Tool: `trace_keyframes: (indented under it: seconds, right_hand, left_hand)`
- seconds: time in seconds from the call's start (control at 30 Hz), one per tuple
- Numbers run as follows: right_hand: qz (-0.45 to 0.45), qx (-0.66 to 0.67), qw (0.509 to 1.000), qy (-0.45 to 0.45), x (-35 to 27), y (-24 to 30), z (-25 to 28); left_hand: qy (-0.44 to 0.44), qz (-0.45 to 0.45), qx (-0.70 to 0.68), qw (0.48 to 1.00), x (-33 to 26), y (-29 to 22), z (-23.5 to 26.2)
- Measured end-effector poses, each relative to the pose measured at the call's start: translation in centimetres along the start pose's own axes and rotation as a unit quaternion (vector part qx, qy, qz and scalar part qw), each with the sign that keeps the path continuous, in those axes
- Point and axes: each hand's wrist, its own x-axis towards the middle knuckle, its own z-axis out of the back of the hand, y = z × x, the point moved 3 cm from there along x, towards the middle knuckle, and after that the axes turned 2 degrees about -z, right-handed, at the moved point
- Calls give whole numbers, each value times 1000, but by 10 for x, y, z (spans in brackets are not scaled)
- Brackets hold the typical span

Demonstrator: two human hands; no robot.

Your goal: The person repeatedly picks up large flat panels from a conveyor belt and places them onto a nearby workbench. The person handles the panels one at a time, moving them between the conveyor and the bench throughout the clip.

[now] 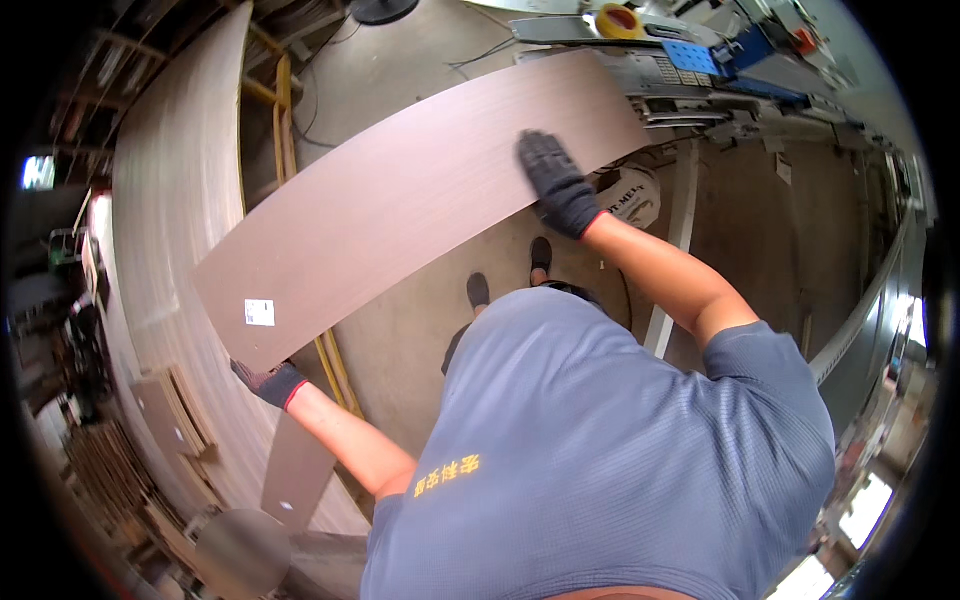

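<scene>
- A long brown laminate board (400, 200) was carried flat above the concrete floor (400, 340), its far end reaching the saw table (700, 75).
- The left hand (268, 383), gloved, was closed on the near corner from below, seemingly taking the weight.
- The right hand (556, 183), also gloved, lay spread flat on the top face near the far end, gripping nothing, likely steadying it.
- A small white label (259, 312) sat near the held corner.
- Pale sheets (170, 200) leaned at the left; a tape roll (619, 20) rested on the machine.
</scene>
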Motion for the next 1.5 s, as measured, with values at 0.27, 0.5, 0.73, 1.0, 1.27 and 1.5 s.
trace_keyframes:
  seconds: [0.27, 0.5, 0.73, 1.0, 1.27, 1.5]
  right_hand:
    - [-467, 150, 845, -214, -67, -48, -30]
    - [-609, 472, 580, -265, -7, 1, 24]
    - [-647, 267, 633, -330, -47, -62, 16]
    - [-601, 336, 595, -414, -83, -98, 47]
    - [-648, 235, 608, -393, -107, -171, 60]
    - [-611, -301, 705, -200, -105, -207, 80]
  left_hand:
    - [21, 255, -357, 899, 18, 120, -67]
    - [93, 374, -495, 779, 42, 118, -125]
    - [207, 272, -413, 844, 43, 48, -153]
    - [192, 345, -581, 711, 9, -49, -146]
    - [280, 539, -349, 713, -21, -75, -146]
    - [395, 540, -444, 597, -41, -123, -183]
